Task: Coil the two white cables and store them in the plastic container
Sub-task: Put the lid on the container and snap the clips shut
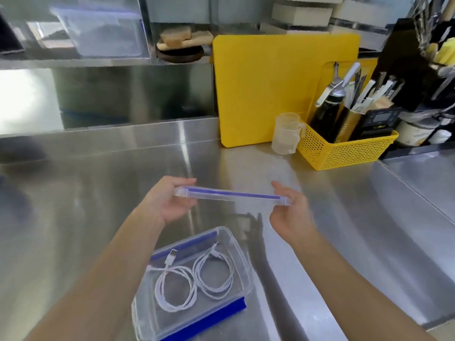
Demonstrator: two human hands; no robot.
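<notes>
Holding the clear lid (230, 196) level above the steel desk (98, 193), left hand (163, 203) at the nine o'clock end, right hand (289, 207) at the three o'clock end. Fingers of each hand curled narrowly around a short edge of the lid, thumbs on top; blue seal strip facing the camera. Nothing else gripped.

Seen from the head camera only, so one view to go through. At six o'clock from the lid, resting on the desk: the plastic container (241, 274), open, with a blue latch along its near edge. Inside, touching the floor of the box, first white cable (176, 289) coiled at the nine o'clock side and second white cable (213, 276) coiled at the three o'clock side, the loops just beside each other, plugs pointing toward twelve o'clock.

Likely step in hand: closing the box. Possible trouble from here: lid brought down skewed, so one corner seats and the other rides up; a plug end or a springy loop lifting above the rim and getting pinched under the seal; latches pressed before the lid sits flat, pushing the light container across the slick steel.

Counted: two cables, one container, one lid, two hands. At one to two o'clock, well apart from the work: one yellow cutting board (270, 89), one yellow basket (344, 151), one clear measuring cup (286, 134) just beside the basket.
</notes>
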